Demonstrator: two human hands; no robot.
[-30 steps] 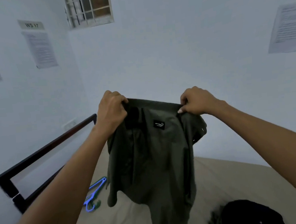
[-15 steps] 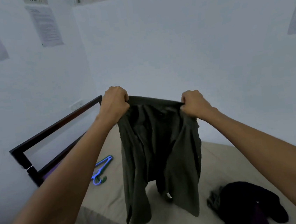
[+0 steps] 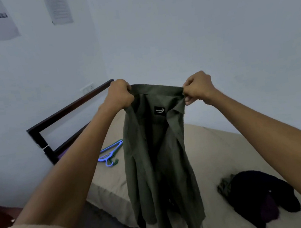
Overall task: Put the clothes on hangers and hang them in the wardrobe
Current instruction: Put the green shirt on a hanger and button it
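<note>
A dark green shirt (image 3: pixel 159 150) hangs open in the air. Blue and green hangers (image 3: pixel 111 151) lie on the bed at its 9 o'clock. Dark clothes (image 3: pixel 257 197) lie at 4 o'clock.

Hangers (image 3: pixel 111 152) left of hanging shirt (image 3: pixel 157 150), dark clothes (image 3: pixel 257 197) right

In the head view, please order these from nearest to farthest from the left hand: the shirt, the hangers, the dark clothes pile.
1. Shirt: gripped at the collar by the left hand.
2. Hangers: on the bed, below that hand, left of the shirt.
3. Dark clothes pile: on the bed, lower right, past the shirt.
</note>
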